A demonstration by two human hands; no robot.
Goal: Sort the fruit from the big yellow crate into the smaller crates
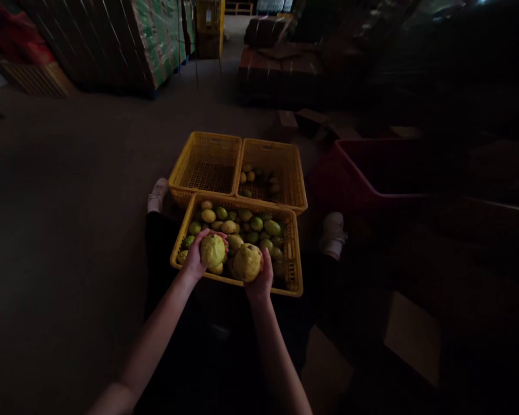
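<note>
My left hand (193, 260) is wrapped around a pale yellow-green, lumpy guava (212, 251). In my right hand (263, 281) rests a larger, yellower guava (247, 263) with a dark spot near its top. Both fruits are side by side above the near edge of a yellow plastic crate (299, 262), which holds many green and yellow guavas (256, 223). Behind it, a second yellow crate (300, 178) at the right has several fruits at its bottom. No fruit shows in the yellow crate (182, 167) at the back left.
A dark red bin (358, 173) stands at the right. My shoes (157, 195) flank the crates. Pieces of cardboard (413, 334) lie on the floor at the lower right. Wrapped pallet stacks (162, 40) and piled boxes (281, 66) stand farther back. The right side is very dark.
</note>
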